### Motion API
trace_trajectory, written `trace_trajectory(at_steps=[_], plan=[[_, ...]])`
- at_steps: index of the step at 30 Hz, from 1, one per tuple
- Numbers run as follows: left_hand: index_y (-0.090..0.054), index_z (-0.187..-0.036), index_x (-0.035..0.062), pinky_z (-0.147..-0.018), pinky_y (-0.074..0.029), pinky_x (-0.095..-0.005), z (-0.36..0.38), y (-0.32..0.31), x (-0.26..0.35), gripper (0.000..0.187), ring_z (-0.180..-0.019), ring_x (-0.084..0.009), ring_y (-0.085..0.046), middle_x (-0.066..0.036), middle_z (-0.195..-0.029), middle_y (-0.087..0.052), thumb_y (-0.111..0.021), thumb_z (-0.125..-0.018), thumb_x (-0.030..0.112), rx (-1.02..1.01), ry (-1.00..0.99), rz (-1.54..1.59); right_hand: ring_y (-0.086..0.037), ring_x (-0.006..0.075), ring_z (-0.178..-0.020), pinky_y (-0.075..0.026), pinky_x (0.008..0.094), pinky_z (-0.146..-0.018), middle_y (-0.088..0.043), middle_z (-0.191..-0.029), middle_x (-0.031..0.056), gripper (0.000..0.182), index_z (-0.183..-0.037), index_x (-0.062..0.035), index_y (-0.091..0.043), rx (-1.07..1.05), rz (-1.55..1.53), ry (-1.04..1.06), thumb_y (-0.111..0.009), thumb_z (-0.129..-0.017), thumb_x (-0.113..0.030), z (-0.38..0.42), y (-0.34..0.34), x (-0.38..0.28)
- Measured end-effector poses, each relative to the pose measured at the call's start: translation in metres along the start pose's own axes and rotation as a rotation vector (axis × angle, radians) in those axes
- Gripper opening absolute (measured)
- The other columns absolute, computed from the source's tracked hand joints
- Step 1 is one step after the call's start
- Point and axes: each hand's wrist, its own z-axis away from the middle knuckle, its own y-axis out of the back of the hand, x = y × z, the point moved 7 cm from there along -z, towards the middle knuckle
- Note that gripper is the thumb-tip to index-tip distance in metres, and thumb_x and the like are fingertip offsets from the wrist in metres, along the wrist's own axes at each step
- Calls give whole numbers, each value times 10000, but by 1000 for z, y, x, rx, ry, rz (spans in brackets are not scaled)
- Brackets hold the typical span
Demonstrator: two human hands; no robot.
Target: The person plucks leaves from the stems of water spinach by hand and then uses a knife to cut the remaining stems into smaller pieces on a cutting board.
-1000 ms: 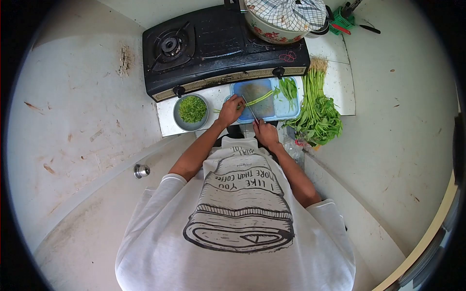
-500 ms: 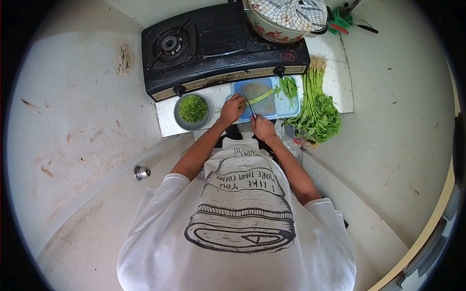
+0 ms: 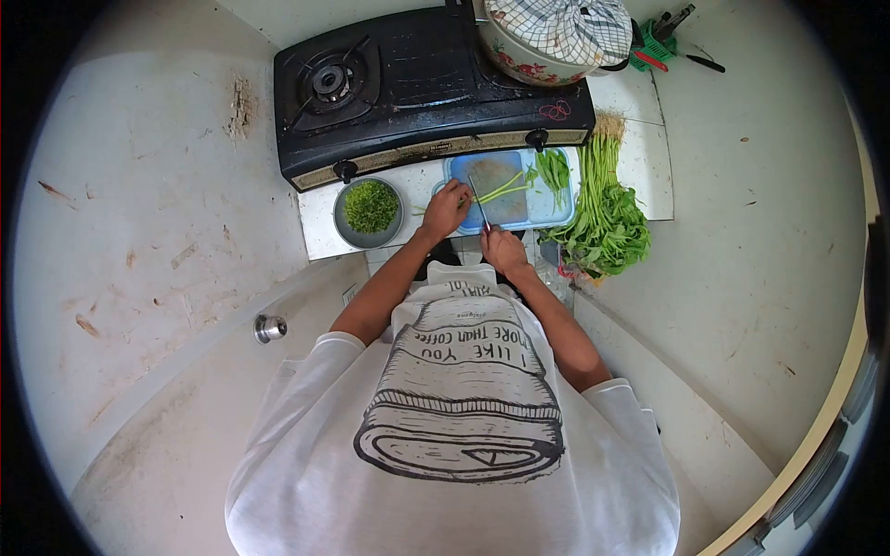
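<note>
My left hand (image 3: 448,208) is closed around green vegetable stems (image 3: 505,189) that lie across a blue cutting board (image 3: 551,215). Its fingertips are close to the blade of a knife (image 3: 479,201). The knife's handle is in my closed right hand (image 3: 502,250), at the board's near edge, and the blade points away from me across the stems. Whether the edge is cutting into them is too small to tell. Loose green leaves (image 3: 553,173) rest on the board's right part. Left of my left hand, a grey bowl (image 3: 395,232) holds finely chopped greens (image 3: 371,206).
Behind the board stands a black gas stove (image 3: 426,83), with a cloth-covered floral pot (image 3: 533,67) on its right side. A large bunch of leafy greens (image 3: 607,213) lies at the counter's right. A green basket (image 3: 652,51) with utensils sits at the far right corner.
The view has shifted slightly. The stems on the board look a little more spread apart, and the knife has tilted slightly. Both hands keep their hold.
</note>
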Motion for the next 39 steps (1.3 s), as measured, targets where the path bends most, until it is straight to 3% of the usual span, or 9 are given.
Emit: trace_trajectory(at_steps=[12, 17, 18, 21, 24, 27, 34, 37, 39], plan=[[-640, -1016, 20, -795, -544, -472, 11, 10, 0, 94, -905, -383, -675, -179, -951, -622, -662, -925, 32, -31, -60, 42, -697, 512, -859, -559, 568, -820, -700, -866, 332, 486, -986, 65, -657, 11, -32, 30, -480, -1055, -383, -16, 8, -5], [-636, -1106, 29, -786, -564, -429, 7, 28, -8, 171, -899, -345, -712, -194, -981, -697, -632, -936, 20, -87, 208, 197, -695, 495, -925, -550, 577, -829, -703, -918, 322, 477, -1068, 40, -650, -106, -121, 85, -490, -1056, -409, -10, 20, 5], [-634, -1126, 30, -785, -567, -421, 6, 29, -9, 188, -898, -336, -718, -196, -987, -709, -626, -938, 19, -108, 278, 221, -723, 440, -772, -572, 540, -752, -704, -834, 291, 457, -1086, 32, -645, -33, -128, 165, -508, -1058, -403, -11, 15, 13], [-627, -1156, 30, -804, -565, -400, -8, 32, -4, 206, -918, -318, -719, -195, -1020, -711, -610, -950, 27, -106, 188, 161, -710, 347, -585, -585, 472, -651, -699, -742, 241, 436, -1124, 36, -642, -193, -410, 7, -522, -1060, -378, 6, 54, 5], [-628, -1147, 28, -832, -558, -413, -33, 24, 8, 222, -950, -329, -703, -194, -1034, -695, -631, -926, 18, -116, 72, 124, -674, 268, -478, -576, 410, -576, -690, -683, 198, 426, -1156, 36, -641, -96, -512, -50, -536, -1057, -365, 8, 66, 26], [-634, -1131, 32, -868, -547, -426, -60, 8, 24, 256, -994, -343, -678, -184, -1030, -668, -649, -880, -17, -174, -59, 41, -683, 267, -495, -575, 410, -575, -701, -700, 187, 439, -1164, 36, -644, -55, -527, -108, -545, -1051, -376, 13, 81, 47], [-637, -1064, 32, -913, -522, -490, -99, -47, 45, 253, -1024, -406, -631, -186, -1046, -635, -673, -824, -42, -191, -145, -87, -676, 215, -498, -550, 375, -544, -655, -623, 129, 450, -1024, 39, -646, 50, -571, -192, -580, -1045, -406, 38, 91, 99], [-638, -1057, 39, -929, -512, -497, -101, -58, 50, 242, -1043, -414, -616, -186, -1070, -628, -690, -829, -23, -180, -155, -121, -679, 254, -504, -553, 408, -576, -681, -696, 193, 423, -1027, 62, -653, 79, -649, -229, -591, -1038, -356, 48, 89, 117], [-641, -1057, 44, -935, -511, -491, -101, -62, 50, 239, -1059, -410, -610, -183, -1075, -624, -700, -833, -14, -170, -141, -140, -681, 250, -510, -555, 413, -578, -677, -690, 188, 418, -1023, 54, -658, 82, -665, -226, -599, -1034, -359, 50, 90, 124]])
